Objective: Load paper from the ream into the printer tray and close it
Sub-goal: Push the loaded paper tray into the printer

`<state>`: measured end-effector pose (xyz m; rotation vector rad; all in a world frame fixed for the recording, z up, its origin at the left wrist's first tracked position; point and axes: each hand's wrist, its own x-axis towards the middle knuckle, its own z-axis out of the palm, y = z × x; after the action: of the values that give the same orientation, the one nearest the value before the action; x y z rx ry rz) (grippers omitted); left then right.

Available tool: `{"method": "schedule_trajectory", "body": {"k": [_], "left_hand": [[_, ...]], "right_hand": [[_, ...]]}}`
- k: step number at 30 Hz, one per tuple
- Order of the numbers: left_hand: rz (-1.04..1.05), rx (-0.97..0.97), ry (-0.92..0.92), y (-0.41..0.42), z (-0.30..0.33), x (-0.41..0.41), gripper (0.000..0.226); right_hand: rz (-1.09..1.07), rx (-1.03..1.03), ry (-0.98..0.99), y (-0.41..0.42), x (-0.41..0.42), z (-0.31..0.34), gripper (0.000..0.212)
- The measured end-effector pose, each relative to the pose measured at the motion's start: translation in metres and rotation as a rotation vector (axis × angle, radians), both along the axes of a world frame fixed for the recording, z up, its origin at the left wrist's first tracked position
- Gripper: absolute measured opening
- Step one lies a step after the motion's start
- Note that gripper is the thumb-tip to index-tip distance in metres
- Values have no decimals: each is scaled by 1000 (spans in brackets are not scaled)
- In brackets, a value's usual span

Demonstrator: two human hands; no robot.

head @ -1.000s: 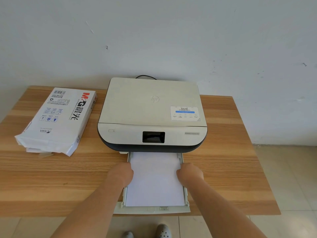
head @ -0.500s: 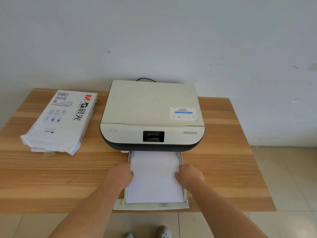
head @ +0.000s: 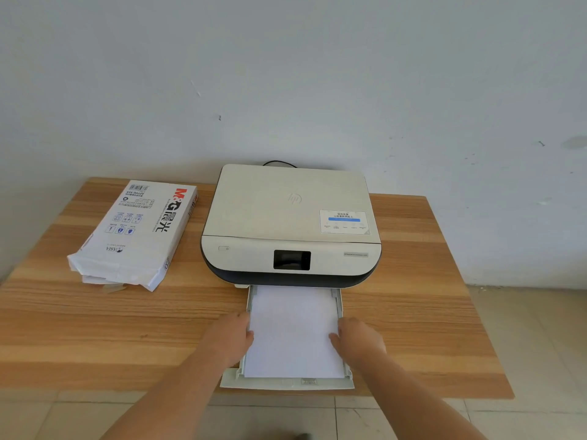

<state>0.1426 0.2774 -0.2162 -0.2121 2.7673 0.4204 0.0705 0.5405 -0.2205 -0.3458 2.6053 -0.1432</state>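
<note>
Paper: seated in tray, which sticks out past the table's front edge below printer. Left hand and right hand grip tray sides, fingers curled. Advice: push evenly, straight inward. Ream: left rear corner.

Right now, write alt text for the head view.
A person's left hand and right hand grip the sides of a pulled-out printer tray holding white paper. The printer sits on a wooden table, an opened ream to its left.
</note>
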Motion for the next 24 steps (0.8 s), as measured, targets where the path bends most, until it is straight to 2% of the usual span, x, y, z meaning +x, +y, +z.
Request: {"method": "schedule_trajectory", "body": {"k": [3, 6, 12, 17, 19, 24], "left_hand": [[-68, 5, 55, 4, -2, 15, 31], [-173, -22, 35, 11, -10, 37, 46], [-259, -136, 19, 23, -26, 75, 63], [-287, -165, -24, 29, -43, 76, 81], [-267, -155, -95, 34, -37, 74, 87], [-265, -171, -73, 42, -40, 67, 84]], "right_hand": [[66, -60, 32, 7, 19, 0, 35], [169, -101, 63, 19, 44, -6, 49], [284, -62, 72, 31, 74, -20, 76], [324, -40, 215, 31, 79, -36, 81], [336, -44, 185, 30, 80, -42, 82], [329, 13, 201, 26, 74, -52, 85]]}}
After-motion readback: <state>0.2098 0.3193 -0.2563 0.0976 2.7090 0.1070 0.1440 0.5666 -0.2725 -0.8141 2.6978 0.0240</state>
